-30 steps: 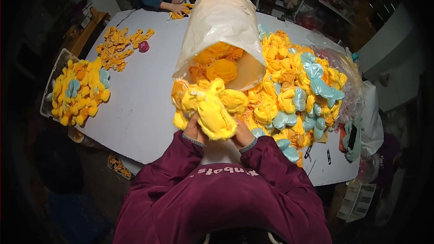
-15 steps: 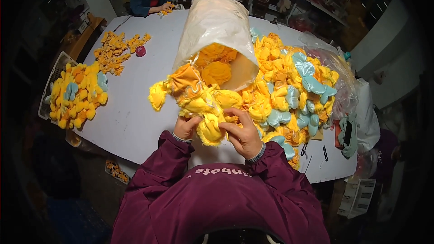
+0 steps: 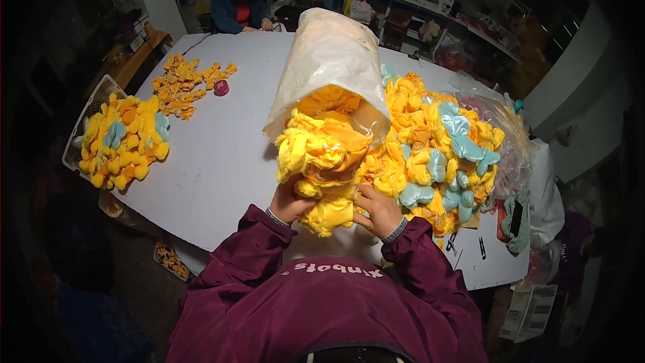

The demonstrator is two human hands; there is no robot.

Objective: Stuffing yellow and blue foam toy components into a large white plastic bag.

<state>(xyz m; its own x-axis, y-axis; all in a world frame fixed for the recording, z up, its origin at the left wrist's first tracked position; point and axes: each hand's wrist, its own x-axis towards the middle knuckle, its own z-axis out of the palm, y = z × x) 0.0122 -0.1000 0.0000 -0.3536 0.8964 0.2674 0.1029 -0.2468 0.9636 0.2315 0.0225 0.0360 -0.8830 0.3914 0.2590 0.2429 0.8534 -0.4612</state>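
Observation:
Between my two hands is a yellow fuzzy plush piece (image 3: 329, 216), a sewn cloth part with orange fabric bunched above it. My left hand (image 3: 289, 203) grips its left side, the fingers partly hidden under the cloth. On the opposite edge my right hand (image 3: 379, 211) pinches it with thumb and fingers. Just beyond lies a large white plastic sack (image 3: 332, 54) on its side, its mouth facing me, with more yellow and orange pieces (image 3: 326, 102) inside. To the right, touching the sack, spreads a heap of yellow plush pieces (image 3: 403, 104) mixed with shiny light-blue pieces (image 3: 465, 148).
A basket (image 3: 72, 136) of yellow plush parts stands at the left edge, near small orange scraps (image 3: 176, 87) and a dark pink round object (image 3: 221, 87). Black snips (image 3: 482, 247) lie at the right on the white table (image 3: 222, 181). A co-worker (image 3: 238, 3) sits across it.
The plush piece has been turned and bunched up; its orange part, formerly spread to the left, is now gathered in front of the sack mouth. The whole view has shifted slightly.

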